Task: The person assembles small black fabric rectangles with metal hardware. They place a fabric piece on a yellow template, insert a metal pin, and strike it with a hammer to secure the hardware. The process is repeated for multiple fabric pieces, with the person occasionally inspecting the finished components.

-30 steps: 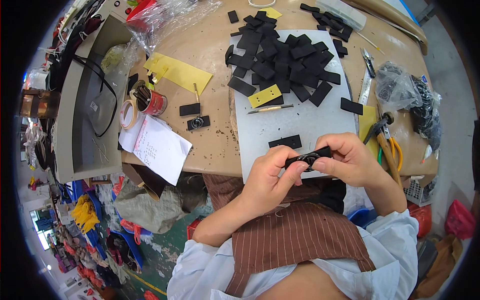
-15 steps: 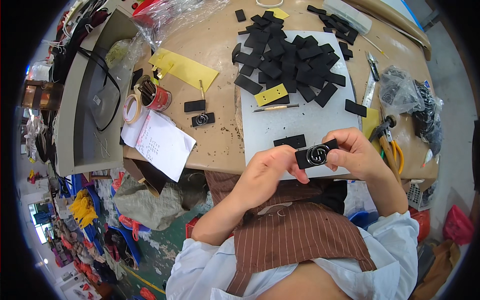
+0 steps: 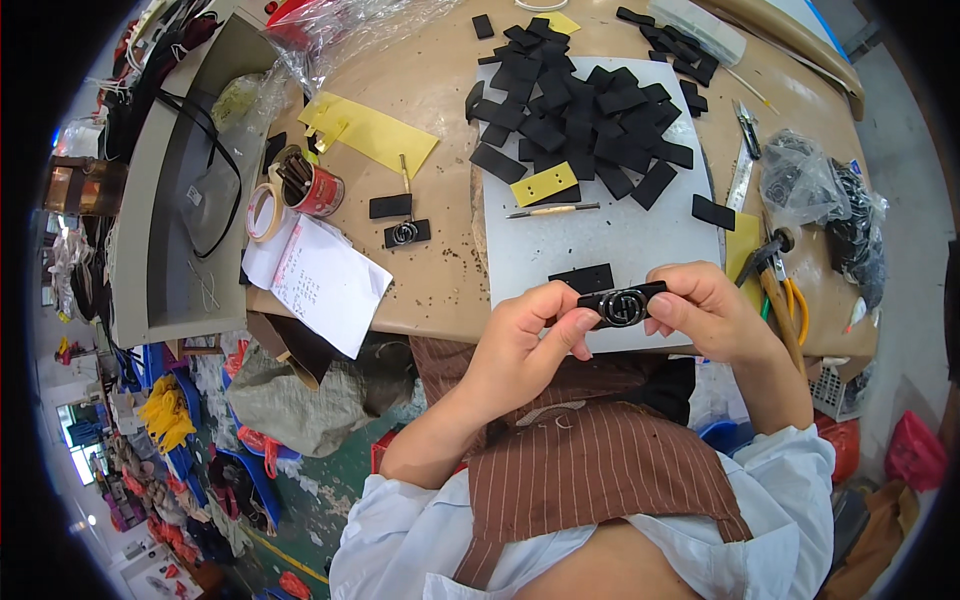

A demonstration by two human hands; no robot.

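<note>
A short black fabric strip with a round dark metal buckle (image 3: 624,308) is held level between both hands above the near edge of a white board (image 3: 520,243). My left hand (image 3: 535,335) pinches its left end between thumb and fingers. At the other end, my right hand (image 3: 703,312) grips it the same way. Just behind my left fingers lies a black strip with small holes (image 3: 582,278). Farther back on the board are a yellow template with holes (image 3: 545,185), a slim pointed tool with a wooden handle (image 3: 553,210) and a heap of black strips (image 3: 580,115).
Left of the board lie another buckled strip (image 3: 406,234), a plain strip (image 3: 390,206), a notepad (image 3: 325,285), a tape roll (image 3: 264,213) and a red can of tools (image 3: 322,193). On the right are a hammer (image 3: 768,252), orange-handled scissors (image 3: 797,308), a cutter knife (image 3: 746,130) and plastic bags (image 3: 800,180).
The buckled strip has turned from a slant to nearly level and moved slightly left. My left thumb and fingers have closed on its left end.
</note>
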